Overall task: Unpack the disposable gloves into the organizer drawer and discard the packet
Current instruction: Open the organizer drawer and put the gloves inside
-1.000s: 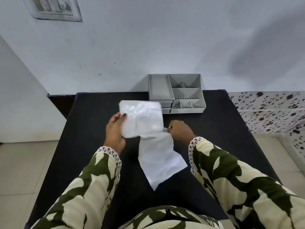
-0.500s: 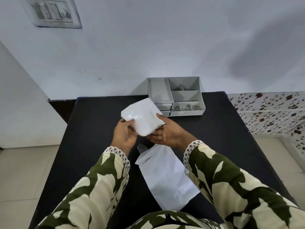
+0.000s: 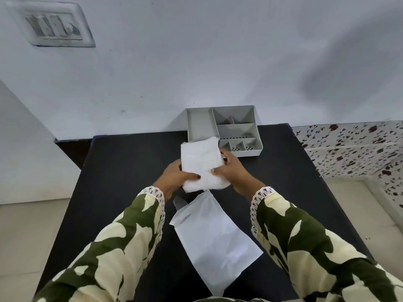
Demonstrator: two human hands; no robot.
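The left hand (image 3: 174, 178) and right hand (image 3: 234, 171) clamp a folded stack of gloves (image 3: 201, 164) between them, thumbs on top. The stack is thin, white, crinkled film. Directly below the hands, the emptied packet (image 3: 214, 238) lies flat and creased on the table (image 3: 122, 171). Just beyond the fingertips stands the rigid grey organizer (image 3: 199, 125). Extraction appears complete; stowing and discarding remain.
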